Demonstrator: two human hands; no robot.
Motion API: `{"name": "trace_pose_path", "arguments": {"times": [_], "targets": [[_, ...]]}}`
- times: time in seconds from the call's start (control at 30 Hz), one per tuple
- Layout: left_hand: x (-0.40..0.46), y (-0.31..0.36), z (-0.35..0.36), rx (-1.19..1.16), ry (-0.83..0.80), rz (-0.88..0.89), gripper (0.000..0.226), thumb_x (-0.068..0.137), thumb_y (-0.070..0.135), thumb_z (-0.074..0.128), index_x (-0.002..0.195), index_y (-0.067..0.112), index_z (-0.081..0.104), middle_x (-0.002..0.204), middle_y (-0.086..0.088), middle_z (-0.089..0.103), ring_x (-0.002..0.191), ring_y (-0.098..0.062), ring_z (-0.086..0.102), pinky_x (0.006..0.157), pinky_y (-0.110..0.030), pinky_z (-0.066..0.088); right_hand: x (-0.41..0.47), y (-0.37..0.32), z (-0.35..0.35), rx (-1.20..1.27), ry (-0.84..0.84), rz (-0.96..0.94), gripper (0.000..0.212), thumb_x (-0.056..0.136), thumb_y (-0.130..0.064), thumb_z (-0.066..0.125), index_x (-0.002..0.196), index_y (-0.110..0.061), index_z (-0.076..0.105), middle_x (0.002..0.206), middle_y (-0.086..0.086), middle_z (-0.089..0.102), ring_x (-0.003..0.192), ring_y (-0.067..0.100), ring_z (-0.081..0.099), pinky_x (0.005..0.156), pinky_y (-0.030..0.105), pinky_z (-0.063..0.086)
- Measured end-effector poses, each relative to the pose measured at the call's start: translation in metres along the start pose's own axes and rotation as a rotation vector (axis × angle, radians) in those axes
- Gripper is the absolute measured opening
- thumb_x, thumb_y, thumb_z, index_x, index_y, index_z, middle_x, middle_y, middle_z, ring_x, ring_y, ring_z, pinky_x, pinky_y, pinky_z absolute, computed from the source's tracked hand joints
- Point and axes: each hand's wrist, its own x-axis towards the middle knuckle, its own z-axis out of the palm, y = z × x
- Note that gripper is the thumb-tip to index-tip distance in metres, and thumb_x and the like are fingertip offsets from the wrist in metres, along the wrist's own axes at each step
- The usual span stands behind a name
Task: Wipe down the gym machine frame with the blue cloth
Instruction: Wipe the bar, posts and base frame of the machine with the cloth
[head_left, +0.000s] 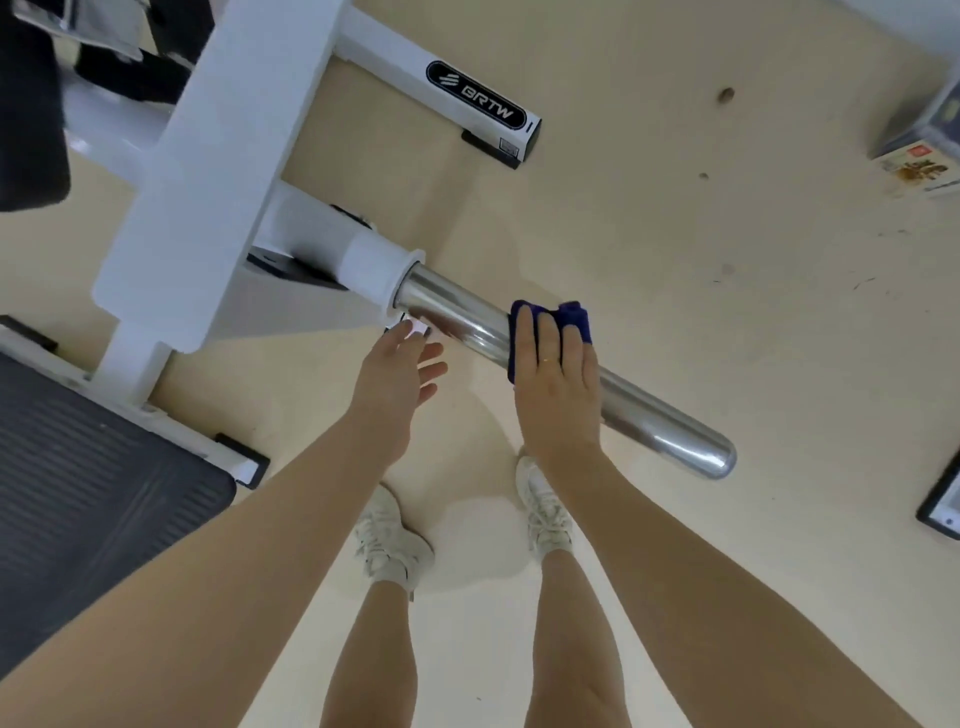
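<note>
Chrome cylindrical bar (566, 364) under soft blue cloth (574, 317), right hand (558, 384) pressing.

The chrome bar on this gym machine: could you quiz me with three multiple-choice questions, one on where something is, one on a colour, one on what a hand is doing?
1. Where is the cloth?
A. on the floor
B. on the chrome bar
C. on the black mat

2. What colour is the machine frame?
A. white
B. red
C. green

3. What is the left hand doing?
A. gripping the bar
B. holding the cloth
C. open, holding nothing

Answers:
1 B: the right hand presses the blue cloth onto the chrome bar.
2 A: the frame is white.
3 C: the left hand has spread fingers beside the bar.
</note>
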Motion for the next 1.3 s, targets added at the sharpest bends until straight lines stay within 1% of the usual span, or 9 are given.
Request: {"name": "trace_pose_path", "arguments": {"times": [0.13,0.4,0.53,0.63,0.73,0.87,1.03,1.2,1.3], "targets": [[0.013,0.008,-0.032,-0.005,0.051,0.06,0.029,0.101,0.022,0.035,0.127,0.018,0.046,0.104,-0.001,0.061,0.09,-0.018,0.061,0.09,-0.033,0.046,0.059,-0.075,-0.002,0.012,0.026,0.02,0.056,0.083,-0.013,0.03,0.135,-0.008,0.049,0.122,0.007,0.061,0.108,0.027,0.058,0.094,0.035,0.046],[0.019,0.025,-0.058,0.083,-0.098,0.121,0.04,0.099,0.021,0.035,0.139,0.026,0.038,0.123,0.005,0.052,0.09,-0.009,0.059,0.09,-0.029,0.043,0.017,-0.024,0.012,-0.105,0.09,0.087,0.081,0.062,-0.024,0.084,0.131,-0.005,0.045,0.118,0.011,0.06,0.103,0.031,0.058,0.088,0.04,0.045],[0.014,0.027,-0.055,0.113,-0.15,0.192,0.045,0.1,0.022,0.036,0.143,0.031,0.032,0.1,0.017,0.053,0.095,-0.007,0.053,0.095,-0.027,0.037,-0.006,-0.001,0.007,-0.006,0.017,0.184,0.089,0.056,-0.027,0.089,0.128,0.001,0.047,0.116,0.017,0.06,0.104,0.037,0.058,0.088,0.046,0.048],[0.013,0.024,-0.058,0.222,-0.179,0.256,0.042,0.101,0.024,0.031,0.142,0.027,0.035,0.138,0.013,0.044,0.125,-0.008,0.045,0.113,-0.034,0.028,0.008,-0.018,0.006,0.101,-0.002,0.161,0.088,0.054,-0.023,0.09,0.127,0.004,0.048,0.116,0.02,0.061,0.106,0.039,0.058,0.09,0.049,0.047],[0.012,0.028,-0.062,0.268,-0.181,0.278,0.041,0.101,0.022,0.029,0.141,0.025,0.037,0.147,0.01,0.036,0.133,-0.008,0.035,0.115,-0.031,0.024,0.032,-0.043,-0.001,0.322,0.049,0.063,0.071,0.068,-0.013,0.082,0.128,0.006,0.05,0.121,0.022,0.059,0.11,0.04,0.056,0.093,0.051,0.045],[-0.008,0.043,-0.073,0.413,-0.197,0.427,0.039,0.1,0.014,0.034,0.137,0.022,0.043,0.129,0.018,0.047,0.117,0.001,0.042,0.098,-0.014,0.028,0.085,-0.082,-0.038,0.88,0.042,0.248,0.046,0.091,-0.027,0.041,0.132,-0.007,0.048,0.11,0.014,0.062,0.099,0.031,0.059,0.085,0.04,0.048],[-0.046,0.063,-0.094,0.832,-0.276,0.7,0.04,0.092,0.005,0.043,0.127,0.022,0.05,0.11,0.018,0.055,0.099,0.0,0.055,0.086,-0.019,0.046,0.111,-0.11,-0.039,0.311,-0.209,-0.242,0.059,0.099,-0.034,0.036,0.151,-0.014,0.014,0.158,0.001,0.014,0.146,0.02,0.007,0.115,0.034,0.002],[-0.084,0.072,-0.107,0.993,-0.496,0.726,0.032,0.093,0.011,0.044,0.119,0.019,0.06,0.095,0.02,0.061,0.088,-0.006,0.061,0.078,-0.02,0.049,0.146,-0.093,-0.042,0.386,-0.336,-0.033,0.042,0.1,-0.032,0.036,0.138,-0.014,0.037,0.14,0.001,0.045,0.132,0.02,0.035,0.105,0.033,0.027],[-0.09,0.098,-0.115,0.965,-0.459,0.924,0.033,0.088,0.028,0.037,0.11,0.031,0.061,0.094,0.021,0.061,0.073,-0.013,0.063,0.068,-0.024,0.048,0.127,-0.102,-0.05,0.419,-0.289,-0.127,0.04,0.1,-0.028,0.037,0.138,-0.015,0.038,0.148,-0.001,0.037,0.14,0.019,0.025,0.11,0.03,0.018]]}}
